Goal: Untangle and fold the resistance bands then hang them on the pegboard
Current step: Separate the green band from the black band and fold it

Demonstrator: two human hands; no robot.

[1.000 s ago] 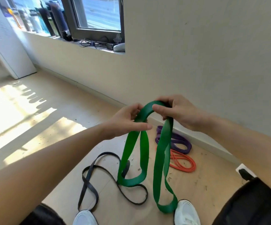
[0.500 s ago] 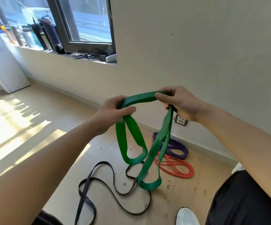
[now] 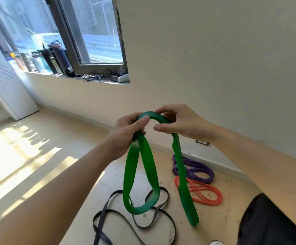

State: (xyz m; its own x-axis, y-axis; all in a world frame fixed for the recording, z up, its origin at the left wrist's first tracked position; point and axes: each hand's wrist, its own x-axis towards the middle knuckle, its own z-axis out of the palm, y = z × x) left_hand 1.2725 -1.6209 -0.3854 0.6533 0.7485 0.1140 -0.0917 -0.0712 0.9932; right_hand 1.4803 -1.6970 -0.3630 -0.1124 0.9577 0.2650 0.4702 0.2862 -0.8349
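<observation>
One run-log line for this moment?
step: folding | left hand: grips wide green rubber resistance band | right hand: holds its top bend | floor: thin black band, purple band, orange band | pegboard: not in view

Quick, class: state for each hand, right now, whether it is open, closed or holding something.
Left hand: grips the green resistance band.
Right hand: holds the same band's top bend, fingers curled over it.

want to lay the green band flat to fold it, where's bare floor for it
Bare floor: the sunlit stretch between the cabinet, the window wall and the black band. Crowded: under the green band, where the black band sprawls, and at its right, where the purple band and orange band lie.
</observation>
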